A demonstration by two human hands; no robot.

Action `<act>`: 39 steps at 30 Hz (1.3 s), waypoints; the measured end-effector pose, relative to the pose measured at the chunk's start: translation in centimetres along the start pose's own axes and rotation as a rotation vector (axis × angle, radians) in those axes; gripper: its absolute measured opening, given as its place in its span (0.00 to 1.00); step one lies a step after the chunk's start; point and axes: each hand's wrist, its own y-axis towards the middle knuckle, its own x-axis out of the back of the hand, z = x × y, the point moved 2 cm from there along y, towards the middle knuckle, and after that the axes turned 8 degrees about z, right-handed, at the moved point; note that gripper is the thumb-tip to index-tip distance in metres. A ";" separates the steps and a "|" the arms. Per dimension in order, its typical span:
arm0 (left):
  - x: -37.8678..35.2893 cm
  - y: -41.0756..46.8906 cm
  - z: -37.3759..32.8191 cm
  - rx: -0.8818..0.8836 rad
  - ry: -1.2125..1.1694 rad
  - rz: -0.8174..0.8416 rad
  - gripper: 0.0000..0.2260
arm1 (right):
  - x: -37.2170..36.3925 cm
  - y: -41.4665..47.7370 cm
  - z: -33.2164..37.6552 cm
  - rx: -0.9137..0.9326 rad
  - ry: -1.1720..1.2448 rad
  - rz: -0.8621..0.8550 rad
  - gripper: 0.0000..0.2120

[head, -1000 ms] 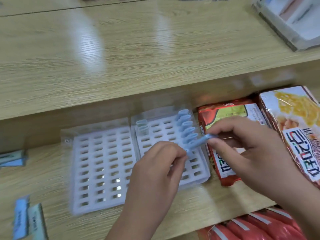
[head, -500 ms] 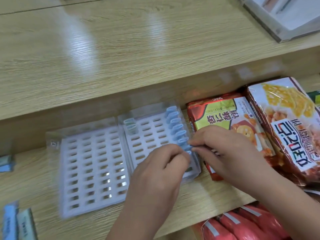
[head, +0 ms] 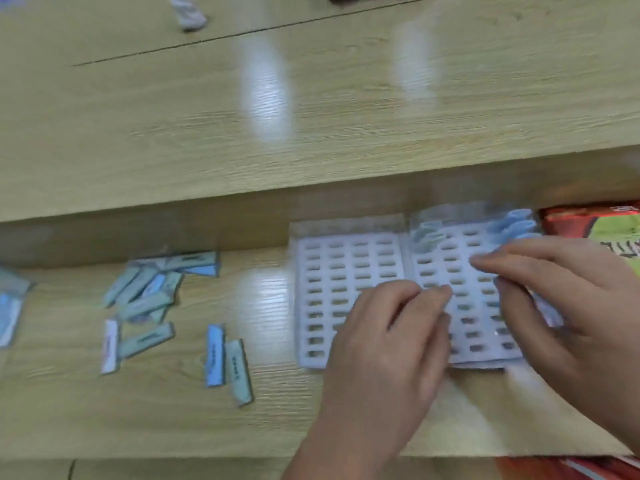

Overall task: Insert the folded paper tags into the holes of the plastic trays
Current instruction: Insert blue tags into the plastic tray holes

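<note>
Light brown wood is all around me. The desk (head: pixel 242 410) under my hands has a higher wooden step behind it.

Two white plastic trays lie side by side on the desk, each full of rows of little long holes. My left hand (head: pixel 388 344) lies over the near part of the left tray (head: pixel 332 271). Its fingers are bent and the tips touch the right tray (head: pixel 450 258). I cannot tell if it pinches anything. My right hand (head: pixel 575 306) lies over the right tray with its fingers stretched out almost straight, and it holds nothing.

Just past my right fingers, folded blue tags (head: pixel 512 223) stand in a row of holes, looped at the top. Two paler tags (head: pixel 427 233) stand past my left fingertips.

Well off to the left of my left hand, loose tags (head: pixel 145 292) lie flat on the desk. They are thin blue and grey-green strips, blurry.

A red snack packet (head: pixel 602 226) lies past my right hand.
</note>
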 end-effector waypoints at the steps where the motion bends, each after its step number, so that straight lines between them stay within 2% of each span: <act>1: 1.7 -1.0 1.4 0.040 0.002 -0.040 0.10 | -1.2 0.9 2.1 0.030 0.028 0.029 0.11; 4: 6.5 -4.8 5.8 0.217 0.006 -0.161 0.08 | -5.7 2.8 8.4 0.091 0.077 0.197 0.12; 7: 10.0 -9.0 10.2 0.494 0.079 -0.214 0.06 | -10.7 3.2 14.2 0.126 0.097 0.384 0.13; 10: 11.4 -11.8 13.8 0.732 0.149 -0.087 0.15 | -15.3 3.3 18.1 0.073 -0.013 0.600 0.20; 12: 11.4 -12.4 15.2 0.790 0.189 0.024 0.22 | -17.9 3.4 19.2 -0.032 -0.132 0.702 0.22; 14: 11.3 -12.1 15.8 0.778 0.250 0.086 0.22 | -19.6 3.8 19.6 -0.121 -0.208 0.734 0.21; 17: 11.4 -11.2 16.6 0.725 0.277 0.045 0.13 | -20.4 4.8 19.2 -0.225 -0.192 0.713 0.18; 21: 12.2 -9.7 17.6 0.777 0.218 0.041 0.07 | -20.5 5.7 19.1 -0.302 -0.103 0.652 0.15; 24: 12.8 -9.3 17.8 0.814 0.047 0.022 0.06 | -19.5 5.8 19.6 -0.295 0.006 0.612 0.10; 27: 13.2 -9.1 17.6 0.861 -0.241 -0.116 0.10 | -16.6 5.3 19.4 -0.248 0.139 0.544 0.11; 29: 13.2 -8.2 16.4 0.802 -0.441 -0.167 0.14 | -13.7 4.9 17.9 -0.244 0.211 0.477 0.13; 31: 12.6 -6.6 14.1 0.704 -0.582 -0.150 0.16 | -10.2 4.3 15.1 -0.273 0.197 0.442 0.15; 34: 10.5 -3.8 10.2 0.579 -0.658 -0.091 0.17 | -4.8 3.1 10.2 -0.337 0.140 0.379 0.21; 36: 8.4 -2.0 8.0 0.529 -0.695 -0.076 0.14 | -1.9 2.4 7.3 -0.383 0.139 0.291 0.23; 39: 5.1 0.4 5.3 0.505 -0.702 -0.038 0.08 | 0.6 1.6 3.4 -0.474 0.199 0.167 0.20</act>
